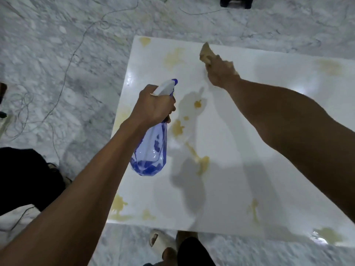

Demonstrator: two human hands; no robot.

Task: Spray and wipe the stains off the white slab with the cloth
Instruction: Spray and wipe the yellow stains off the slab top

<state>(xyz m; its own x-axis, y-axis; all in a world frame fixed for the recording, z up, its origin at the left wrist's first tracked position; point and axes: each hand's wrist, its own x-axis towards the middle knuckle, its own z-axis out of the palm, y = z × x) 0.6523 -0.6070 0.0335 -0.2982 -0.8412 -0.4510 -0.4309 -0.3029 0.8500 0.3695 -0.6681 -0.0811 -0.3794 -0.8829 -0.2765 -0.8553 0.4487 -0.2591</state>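
1. We see the white slab lying flat on the marble floor; its far-left corner, left edge and near edge are all in view, and the right side runs out of frame.
2. Floor shows around the slab on the left, far and near sides; thin wires trail over the floor to the left and beyond the far edge, apart from the slab.
3. Yellow stains are scattered over the slab: near the far-left corner, along the left edge, at the near-left corner, mid-slab, and at the near-right and far-right parts.
4. The middle of the slab, between the two arms, is mostly bare white, with shadows and a wet-looking patch.
5. Left hand grips the neck of the spray bottle, fingers curled round it, held above the slab's left part.
6. The bottle is see-through blue with a white spray head pointing toward the far side; a little liquid sits at its bottom, most of it looks empty.
7. Right hand clutches the tan cloth near the slab's far edge; motion blur means we cannot tell if the cloth touches the surface.
8. A sandalled foot stands on the floor just beside the near edge.
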